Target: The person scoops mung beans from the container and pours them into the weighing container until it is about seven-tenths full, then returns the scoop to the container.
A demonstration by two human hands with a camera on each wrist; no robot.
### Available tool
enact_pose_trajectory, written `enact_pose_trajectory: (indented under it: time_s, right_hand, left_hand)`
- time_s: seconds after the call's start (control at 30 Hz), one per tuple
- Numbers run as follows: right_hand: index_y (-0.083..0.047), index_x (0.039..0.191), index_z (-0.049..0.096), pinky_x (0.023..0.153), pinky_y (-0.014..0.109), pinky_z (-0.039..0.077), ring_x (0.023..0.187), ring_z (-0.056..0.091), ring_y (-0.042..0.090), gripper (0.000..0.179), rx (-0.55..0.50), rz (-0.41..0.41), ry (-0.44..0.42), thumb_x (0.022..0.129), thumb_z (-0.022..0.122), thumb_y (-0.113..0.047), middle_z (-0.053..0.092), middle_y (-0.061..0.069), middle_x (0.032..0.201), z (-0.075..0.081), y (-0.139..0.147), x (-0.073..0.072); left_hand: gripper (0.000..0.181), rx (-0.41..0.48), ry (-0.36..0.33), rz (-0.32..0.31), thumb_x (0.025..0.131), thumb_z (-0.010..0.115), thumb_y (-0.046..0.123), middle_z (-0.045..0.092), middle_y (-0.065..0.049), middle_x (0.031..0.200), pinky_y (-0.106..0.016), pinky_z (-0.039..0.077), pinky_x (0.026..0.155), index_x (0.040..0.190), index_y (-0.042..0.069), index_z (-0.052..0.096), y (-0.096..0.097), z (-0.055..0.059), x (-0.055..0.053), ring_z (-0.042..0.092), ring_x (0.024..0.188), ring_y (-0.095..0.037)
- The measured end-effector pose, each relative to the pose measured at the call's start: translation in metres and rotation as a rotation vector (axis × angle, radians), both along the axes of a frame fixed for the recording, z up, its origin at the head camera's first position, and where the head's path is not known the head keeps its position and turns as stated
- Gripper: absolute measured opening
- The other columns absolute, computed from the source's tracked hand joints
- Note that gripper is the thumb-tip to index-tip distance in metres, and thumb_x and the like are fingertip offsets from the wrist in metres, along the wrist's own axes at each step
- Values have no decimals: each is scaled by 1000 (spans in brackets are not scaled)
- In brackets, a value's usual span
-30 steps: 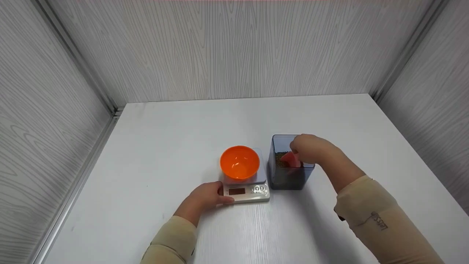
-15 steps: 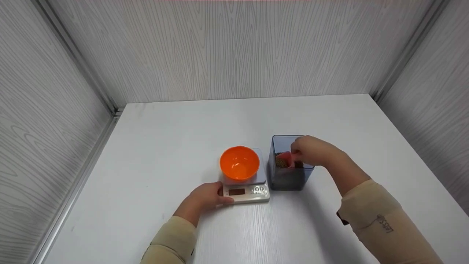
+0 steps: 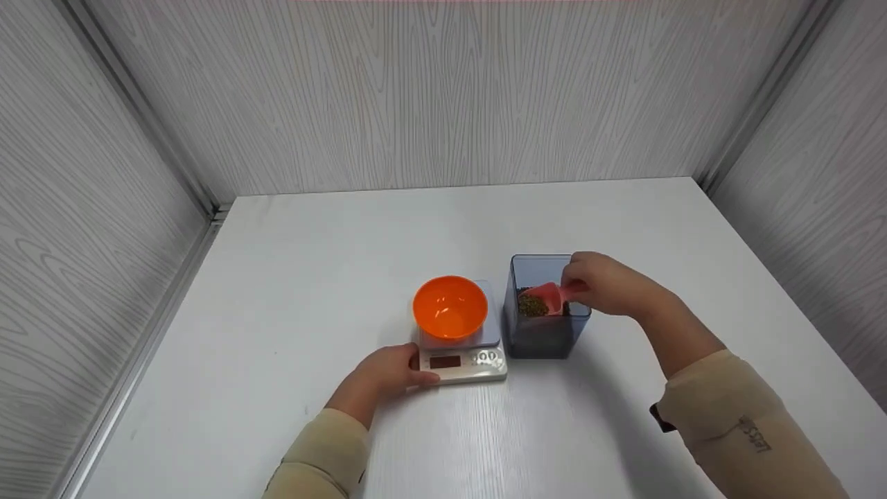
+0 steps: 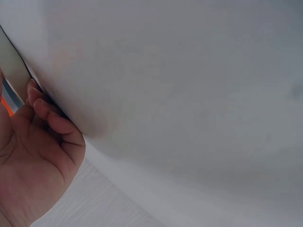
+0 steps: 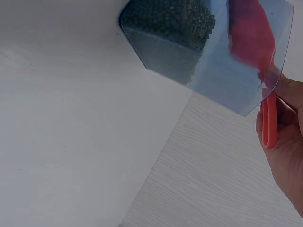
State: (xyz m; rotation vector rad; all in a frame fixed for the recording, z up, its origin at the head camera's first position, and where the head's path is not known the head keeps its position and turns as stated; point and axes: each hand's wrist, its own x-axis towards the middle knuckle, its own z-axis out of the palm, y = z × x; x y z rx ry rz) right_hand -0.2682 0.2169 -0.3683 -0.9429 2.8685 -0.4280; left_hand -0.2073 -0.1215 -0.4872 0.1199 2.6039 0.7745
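Note:
My right hand (image 3: 610, 283) grips the handle of a pink-red scoop (image 3: 552, 296), heaped with brown-green pellets (image 3: 532, 306). The scoop's bowl is inside a clear bluish bin (image 3: 540, 339); through the bin wall, the right wrist view shows more pellets (image 5: 165, 21) lying below the scoop (image 5: 253, 35). An orange bowl (image 3: 450, 307) stands on a white kitchen scale (image 3: 471, 364), with no contents visible in it. At the scale's left end, my left hand (image 3: 391, 369) holds its edge, thumb along the front and the other fingers curled (image 4: 49, 116) against the side.
The bin stands close to the scale's right side on a white table (image 3: 312, 256). Grey wood-grain panels (image 3: 443, 97) enclose the table at the back and both sides. The scale's display (image 3: 445, 361) looks dark; no reading is legible.
The right hand has drawn the scoop slightly up and to the right within the bin, and the scoop has turned level, showing its load of pellets. The left hand holds still.

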Motion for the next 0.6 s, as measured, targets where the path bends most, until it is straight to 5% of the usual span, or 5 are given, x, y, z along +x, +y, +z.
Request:
enact_pose_trajectory:
  time_s: [0.6]
  right_hand:
    - [-13, 92, 65, 70, 33, 45, 82, 49, 17, 8, -214, -118, -59, 85, 65, -14, 55, 0, 89, -12, 36, 3]
  left_hand:
    - [52, 5, -1, 2, 70, 71, 54, 56, 1, 93, -43, 39, 90, 104, 17, 56, 1, 2, 1, 50, 89, -21]
